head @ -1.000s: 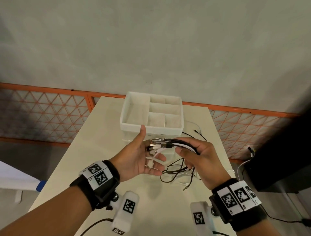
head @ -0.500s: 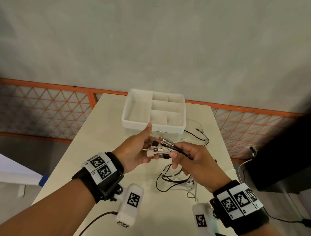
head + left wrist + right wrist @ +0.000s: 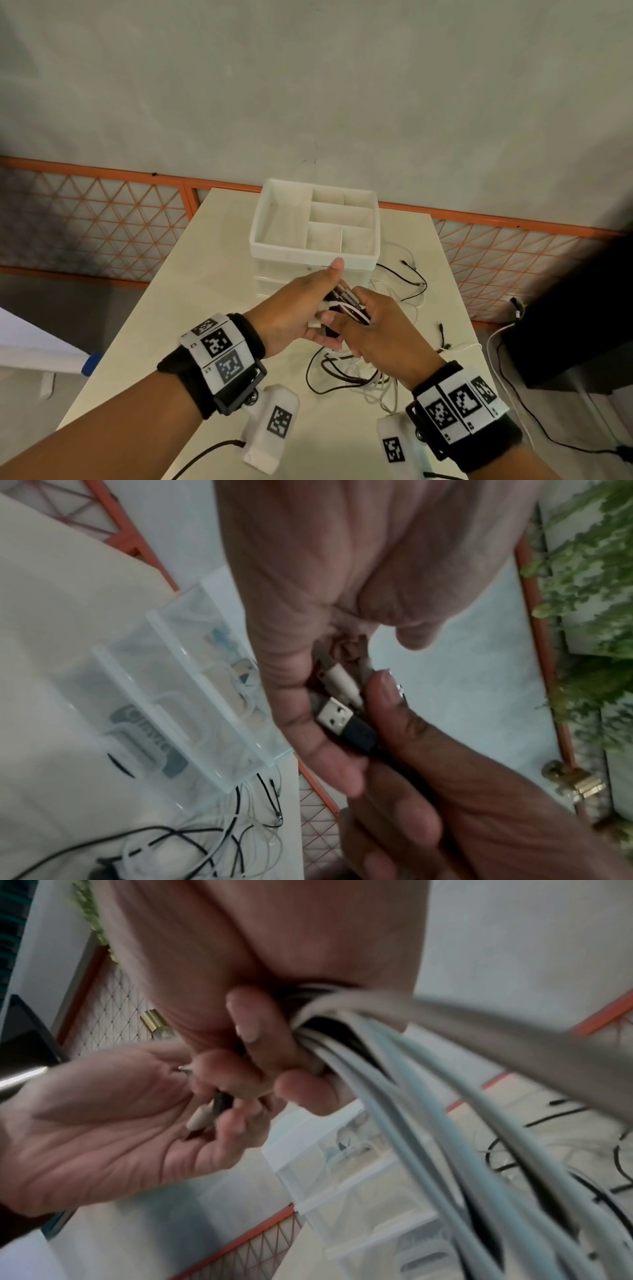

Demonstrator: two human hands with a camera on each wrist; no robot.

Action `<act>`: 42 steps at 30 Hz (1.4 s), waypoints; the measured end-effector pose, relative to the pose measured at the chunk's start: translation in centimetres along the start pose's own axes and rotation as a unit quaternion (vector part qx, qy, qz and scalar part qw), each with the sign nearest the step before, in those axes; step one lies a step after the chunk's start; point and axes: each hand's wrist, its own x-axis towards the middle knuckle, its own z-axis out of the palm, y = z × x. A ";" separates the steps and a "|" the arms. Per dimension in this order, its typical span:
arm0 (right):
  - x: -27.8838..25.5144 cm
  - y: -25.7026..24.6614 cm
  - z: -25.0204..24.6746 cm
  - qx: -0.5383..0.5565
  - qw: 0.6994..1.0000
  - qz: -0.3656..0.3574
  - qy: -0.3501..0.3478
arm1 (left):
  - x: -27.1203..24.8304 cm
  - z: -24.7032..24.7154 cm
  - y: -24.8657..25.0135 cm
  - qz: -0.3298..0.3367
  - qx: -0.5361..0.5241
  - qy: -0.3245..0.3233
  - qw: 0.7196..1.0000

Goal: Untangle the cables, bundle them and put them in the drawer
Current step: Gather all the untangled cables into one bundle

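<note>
Several black and white cables are gathered above the table. My right hand grips the bundle just behind the plugs, thumb pressed on top. My left hand cups the plug ends, fingers curled under them and thumb raised. A black USB plug and a white plug lie between the two hands. The cables' slack lies in loose loops on the table below my right wrist. The clear drawer unit stands just beyond the hands, its drawers pushed in.
A white divided tray sits on top of the drawer unit. More cable ends trail right of it on the cream table. An orange mesh fence runs behind. A black box stands off the table's right edge.
My hands have come together and lifted toward the drawer unit. The left hand went from an open palm to fingers curled round the plug ends. The right hand kept its grip.
</note>
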 end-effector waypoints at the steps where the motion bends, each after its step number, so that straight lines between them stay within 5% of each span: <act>1: 0.1 0.2 0.1 -0.021 1.000 -0.010 0.001 | 0.0 0.1 -0.1 0.002 0.025 -0.013 1.000; 5: 0.1 0.4 0.8 -0.059 0.998 -0.010 0.005 | 0.5 0.3 -1.1 0.026 0.124 0.046 0.991; 11: 0.1 0.5 0.7 0.063 0.995 0.045 0.055 | 0.8 -0.2 -1.7 0.046 0.026 0.196 0.979; 22: 0.0 0.9 2.5 0.078 0.990 -0.006 0.114 | 0.6 -0.2 -1.1 -0.068 -0.212 0.197 0.955; 31: -0.2 1.7 3.4 -0.101 0.977 -0.097 0.161 | 0.4 0.0 -1.1 -0.038 -0.104 0.099 0.989; 37: 0.1 1.4 3.6 -0.077 0.989 -0.064 0.111 | 1.0 0.1 -1.9 0.002 -0.056 0.176 0.983; 42: -0.3 2.6 1.3 0.002 1.000 0.030 0.010 | 0.7 -2.2 -1.2 0.009 -0.161 0.220 0.962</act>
